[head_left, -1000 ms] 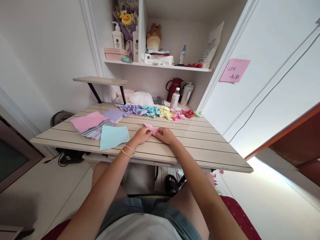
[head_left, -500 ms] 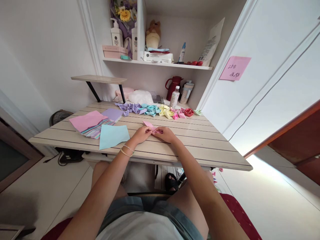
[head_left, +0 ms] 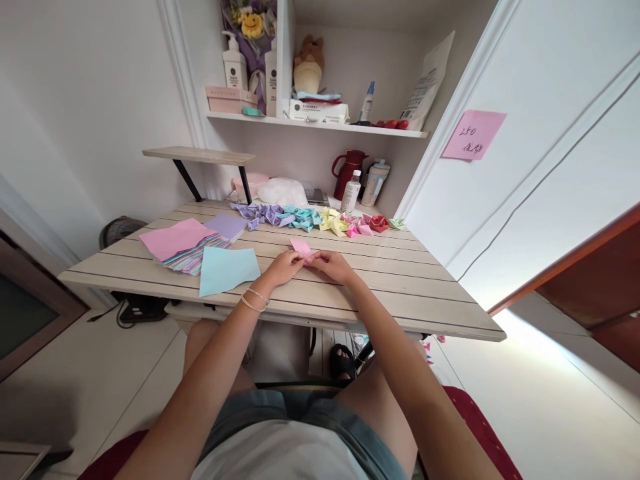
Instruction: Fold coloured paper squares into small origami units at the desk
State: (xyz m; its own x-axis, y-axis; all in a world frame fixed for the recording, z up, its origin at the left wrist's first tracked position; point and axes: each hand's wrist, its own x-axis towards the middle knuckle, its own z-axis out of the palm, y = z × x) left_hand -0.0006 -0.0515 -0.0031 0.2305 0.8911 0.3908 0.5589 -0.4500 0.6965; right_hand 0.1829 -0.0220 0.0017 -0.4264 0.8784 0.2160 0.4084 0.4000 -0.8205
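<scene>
A small piece of folded pink paper is pinched between my two hands over the middle of the table. My left hand grips its lower left side with thumb and fingers closed. From the other side, my right hand pinches its lower right edge. The upper part of the paper sticks out beyond my fingertips, while the lower folds are partly hidden by them. To the left of my left hand lies a light blue sheet.
A fanned stack of coloured paper with a pink sheet on top lies left, beside a purple sheet. Folded paper pieces in purple, blue, yellow and red line the back, before a bottle.
The pink paper has turned between my hands; its upper part now points more upright and less of it shows under my right hand. My fingertips have drawn slightly closer together.
</scene>
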